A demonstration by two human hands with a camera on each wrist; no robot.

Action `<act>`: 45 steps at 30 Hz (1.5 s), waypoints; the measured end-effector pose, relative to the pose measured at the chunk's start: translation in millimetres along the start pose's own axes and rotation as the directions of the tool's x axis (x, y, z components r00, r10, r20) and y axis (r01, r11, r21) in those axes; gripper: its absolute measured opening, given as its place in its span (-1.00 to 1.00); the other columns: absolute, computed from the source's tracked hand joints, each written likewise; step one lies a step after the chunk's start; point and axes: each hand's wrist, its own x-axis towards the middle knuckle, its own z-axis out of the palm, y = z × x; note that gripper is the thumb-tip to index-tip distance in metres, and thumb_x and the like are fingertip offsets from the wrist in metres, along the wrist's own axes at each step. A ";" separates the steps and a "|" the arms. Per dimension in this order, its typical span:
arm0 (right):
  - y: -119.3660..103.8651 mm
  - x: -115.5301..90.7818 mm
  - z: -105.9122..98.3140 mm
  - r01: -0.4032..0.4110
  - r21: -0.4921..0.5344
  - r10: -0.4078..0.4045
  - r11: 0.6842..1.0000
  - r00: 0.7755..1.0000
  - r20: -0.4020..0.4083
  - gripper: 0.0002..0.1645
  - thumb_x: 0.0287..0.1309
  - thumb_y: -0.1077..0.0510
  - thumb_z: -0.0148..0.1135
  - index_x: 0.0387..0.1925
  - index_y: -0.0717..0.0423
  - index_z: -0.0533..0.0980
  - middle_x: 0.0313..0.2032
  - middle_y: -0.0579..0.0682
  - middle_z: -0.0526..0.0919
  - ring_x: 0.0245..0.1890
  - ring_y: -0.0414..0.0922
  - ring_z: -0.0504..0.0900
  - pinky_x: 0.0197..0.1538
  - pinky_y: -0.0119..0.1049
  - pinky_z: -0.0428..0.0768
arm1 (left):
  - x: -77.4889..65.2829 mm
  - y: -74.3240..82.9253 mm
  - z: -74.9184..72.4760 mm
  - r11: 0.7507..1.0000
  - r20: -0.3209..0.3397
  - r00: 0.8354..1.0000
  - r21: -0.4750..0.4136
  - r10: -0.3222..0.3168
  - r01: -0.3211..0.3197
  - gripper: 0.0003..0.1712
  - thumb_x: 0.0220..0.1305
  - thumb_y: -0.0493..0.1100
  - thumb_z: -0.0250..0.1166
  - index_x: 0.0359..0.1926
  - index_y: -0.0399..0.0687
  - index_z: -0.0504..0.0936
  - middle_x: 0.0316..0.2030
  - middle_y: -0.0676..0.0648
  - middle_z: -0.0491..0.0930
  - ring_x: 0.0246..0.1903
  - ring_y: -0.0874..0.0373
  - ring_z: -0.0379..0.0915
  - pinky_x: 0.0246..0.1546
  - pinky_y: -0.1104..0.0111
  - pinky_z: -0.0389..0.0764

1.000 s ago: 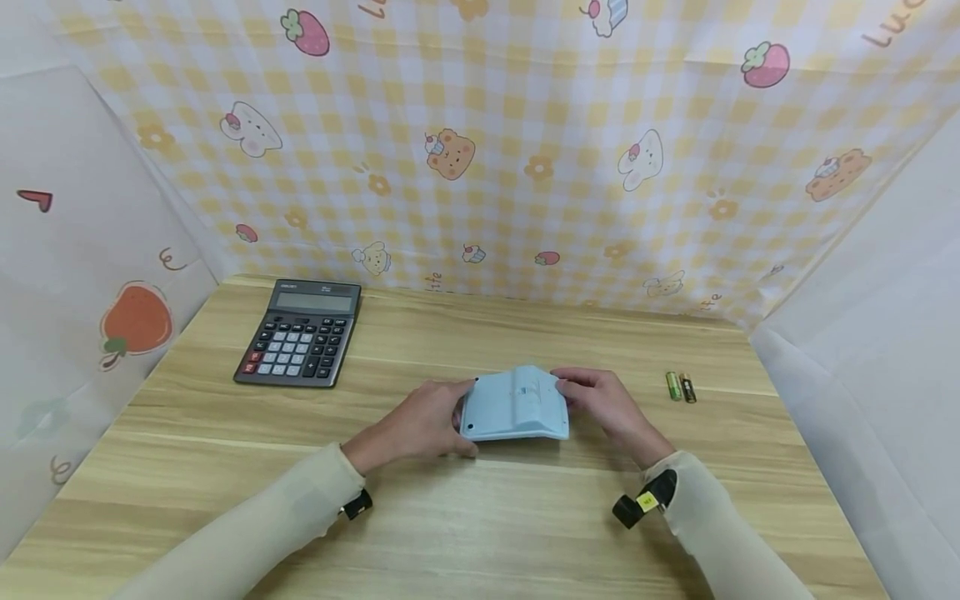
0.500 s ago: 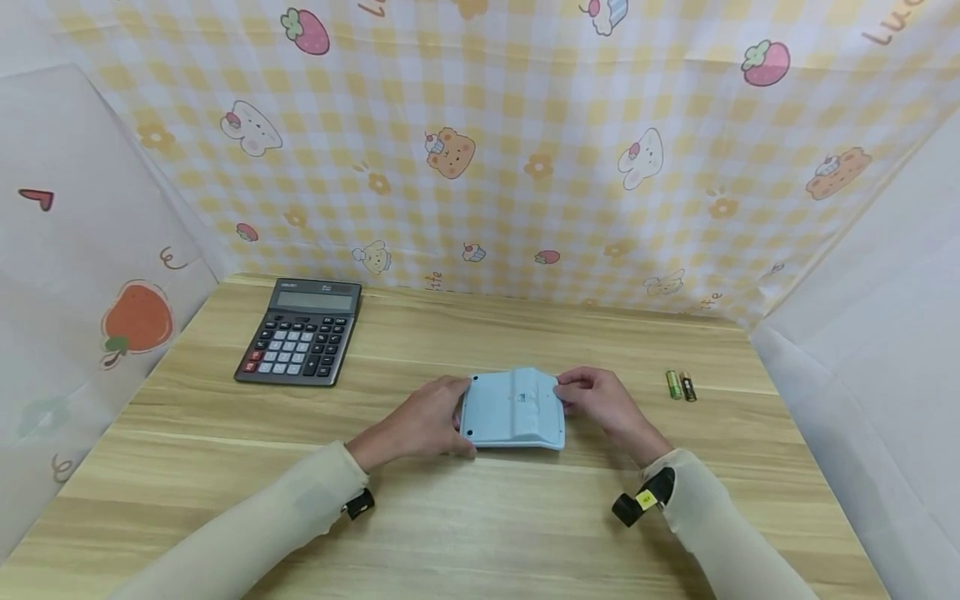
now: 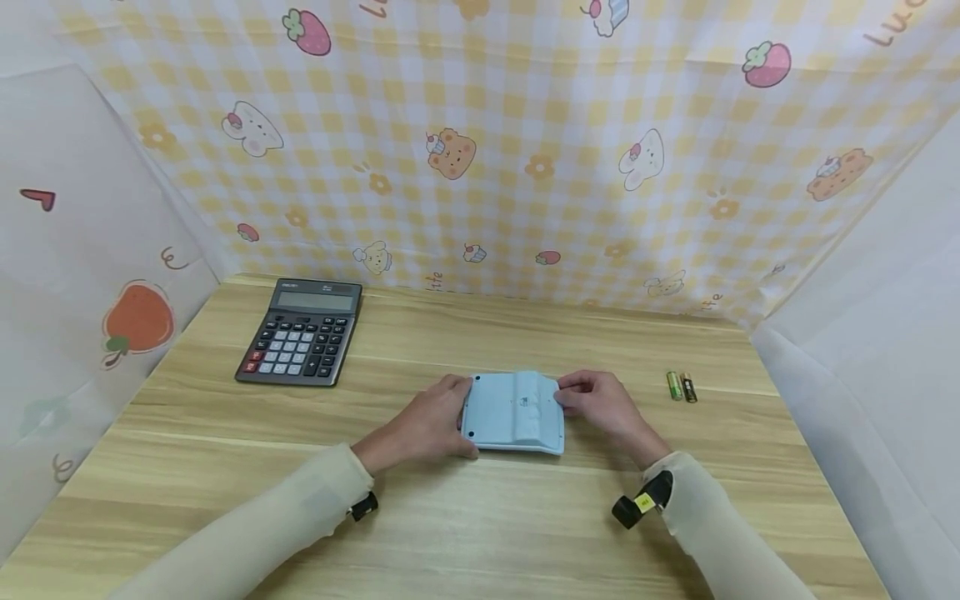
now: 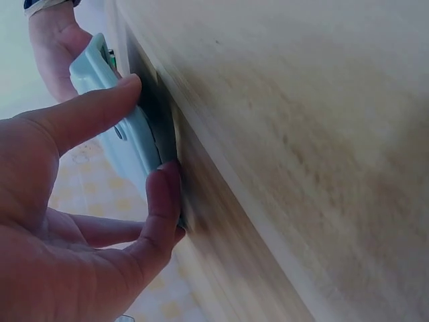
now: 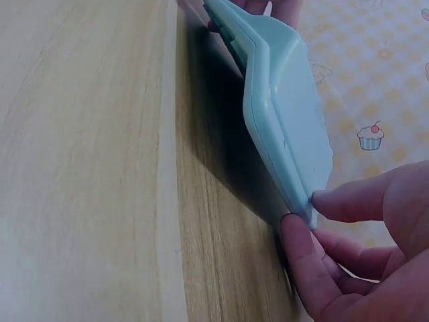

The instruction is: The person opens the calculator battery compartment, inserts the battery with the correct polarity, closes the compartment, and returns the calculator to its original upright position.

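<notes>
A light blue calculator [image 3: 491, 408] is held back side up over the middle of the table, its raised ridge and dark round feet showing. My left hand [image 3: 431, 421] grips its left end, with the thumb on the near corner and the other fingers partly hidden at the edge. At the opposite end, my right hand [image 3: 600, 404] pinches the edge between thumb and fingers. From the right wrist, the calculator [image 5: 288, 100] appears edge-on, close over the wood, with a dark shadow under it. Its key side faces down and is mostly hidden.
A dark grey calculator [image 3: 300, 333] lies face up at the back left of the wooden table [image 3: 480, 517]. Two small batteries [image 3: 682, 387] lie side by side to the right of my right hand. Behind the table hangs a yellow checked curtain [image 3: 495, 167].
The light blue calculator has tipped flatter and its near edge has come slightly toward me. Both hands keep their hold and have shifted only a little. The batteries and dark calculator stay put.
</notes>
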 end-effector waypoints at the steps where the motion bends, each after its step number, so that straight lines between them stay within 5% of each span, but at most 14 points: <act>1: 0.3 0.0 0.4 0.004 -0.018 -0.004 1.000 1.000 -0.004 -0.64 0.52 0.25 0.34 0.18 0.45 0.63 0.03 0.25 0.74 -0.07 -0.04 0.77 0.04 -0.18 0.77 | -0.5 0.7 0.6 1.000 -0.002 1.000 -0.004 -0.003 0.003 0.29 0.07 -0.14 0.79 0.61 -0.57 0.21 0.54 -0.45 0.31 0.43 -0.28 0.43 0.44 0.00 0.47; 23: -0.2 0.8 5.0 0.014 -0.172 -0.025 0.985 0.998 -0.061 -0.67 0.48 0.24 0.37 0.15 0.34 0.70 -0.07 0.12 0.80 -0.15 -0.07 0.80 -0.02 -0.15 0.78 | -1.6 7.3 7.3 0.999 -0.019 0.999 -0.005 -0.046 0.046 0.34 0.05 -0.23 0.79 0.65 -0.54 0.13 0.55 -0.46 0.28 0.43 -0.28 0.41 0.44 -0.01 0.46; 45: 0.4 1.0 6.6 0.032 -0.201 -0.046 0.979 0.997 -0.065 -0.67 0.48 0.26 0.37 0.16 0.36 0.70 -0.09 0.12 0.81 -0.16 -0.07 0.80 -0.08 -0.18 0.79 | -2.8 7.9 7.4 0.999 -0.021 0.999 -0.013 -0.048 0.047 0.33 0.06 -0.26 0.78 0.66 -0.52 0.13 0.54 -0.47 0.25 0.40 -0.27 0.45 0.38 -0.01 0.53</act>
